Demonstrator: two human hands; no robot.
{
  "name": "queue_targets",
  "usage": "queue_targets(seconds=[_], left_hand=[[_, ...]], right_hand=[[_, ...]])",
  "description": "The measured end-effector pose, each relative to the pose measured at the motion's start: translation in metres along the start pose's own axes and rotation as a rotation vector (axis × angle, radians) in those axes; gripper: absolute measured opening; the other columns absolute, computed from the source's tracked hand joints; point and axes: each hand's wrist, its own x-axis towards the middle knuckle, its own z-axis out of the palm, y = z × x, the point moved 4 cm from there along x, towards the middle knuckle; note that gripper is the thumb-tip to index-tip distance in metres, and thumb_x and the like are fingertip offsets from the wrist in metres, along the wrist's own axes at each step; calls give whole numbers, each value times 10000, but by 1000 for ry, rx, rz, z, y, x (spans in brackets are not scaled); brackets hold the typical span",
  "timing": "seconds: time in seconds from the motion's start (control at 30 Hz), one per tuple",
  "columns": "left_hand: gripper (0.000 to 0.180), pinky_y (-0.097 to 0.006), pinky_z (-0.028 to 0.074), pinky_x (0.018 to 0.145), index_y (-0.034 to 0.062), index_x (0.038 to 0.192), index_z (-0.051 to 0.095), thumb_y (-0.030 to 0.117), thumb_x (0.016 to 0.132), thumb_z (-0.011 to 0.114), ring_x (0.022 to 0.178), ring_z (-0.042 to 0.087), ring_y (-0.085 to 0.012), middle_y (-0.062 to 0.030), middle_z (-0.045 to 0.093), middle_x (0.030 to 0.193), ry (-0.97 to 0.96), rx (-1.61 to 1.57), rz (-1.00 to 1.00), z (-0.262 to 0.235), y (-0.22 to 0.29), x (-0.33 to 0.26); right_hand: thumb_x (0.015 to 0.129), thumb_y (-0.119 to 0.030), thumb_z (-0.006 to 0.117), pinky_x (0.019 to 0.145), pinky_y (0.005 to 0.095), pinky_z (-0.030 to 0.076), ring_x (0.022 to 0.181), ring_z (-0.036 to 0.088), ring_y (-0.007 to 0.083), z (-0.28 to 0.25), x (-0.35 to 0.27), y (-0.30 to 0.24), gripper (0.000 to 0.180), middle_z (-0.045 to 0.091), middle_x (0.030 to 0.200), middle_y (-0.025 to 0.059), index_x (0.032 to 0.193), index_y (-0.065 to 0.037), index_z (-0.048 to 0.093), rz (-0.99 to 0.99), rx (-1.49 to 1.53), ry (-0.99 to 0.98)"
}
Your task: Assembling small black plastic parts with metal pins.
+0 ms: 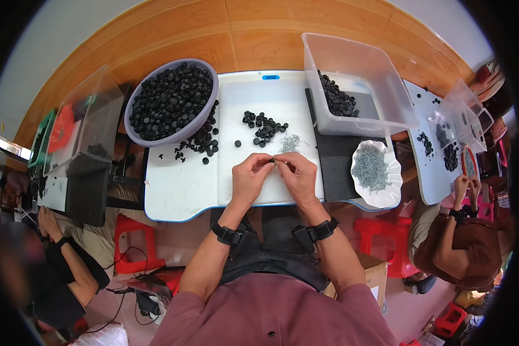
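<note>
Left hand (249, 176): fingers curled, pinching a small black cap (269, 163) above the bench's near edge.
Right hand (297, 173): fingertips closed against the same cap from the other side; whether it holds a screw cannot be told.
Cap axis: too small to tell.
Bench (179, 190): white; small blue oval label (270, 76) at far edge.
Near items: loose black caps (264, 127), grey screw pile (290, 142).
Containers: lavender basket (172, 101) far left; clear bin (354, 81) far right; white scalloped dish of screws (375, 172) right.

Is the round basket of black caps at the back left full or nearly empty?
Full. The lavender basket is heaped to its rim with black caps, and more caps lie on the white table beside it.
</note>
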Motion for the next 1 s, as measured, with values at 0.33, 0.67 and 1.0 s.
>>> queue_targets(seconds=[0.33,0.67,1.0], left_hand=[[179,-255,570,848,-17,1122,680,44,957,708,956,721,-116,-88,768,1038,36,-140,71,0,-7,2],[170,-244,544,760,-11,1117,648,104,995,680,861,700,-91,-83,772,948,-15,-124,27,1,-7,1],[233,-290,566,851,-29,1202,651,110,1017,629,962,733,-161,-144,771,1048,-95,-130,85,3,-4,0]], right_hand=[[874,38,707,580,229,486,656,626,93,1,-5,6,168,741,907,68,1022,-29,750,112,76,10],[819,14,772,568,277,497,671,647,174,1,1,-13,210,706,956,93,1010,-33,702,-81,-100,-35],[844,14,762,568,239,464,655,618,84,-1,-3,3,163,706,881,48,991,-20,699,31,-42,40]])
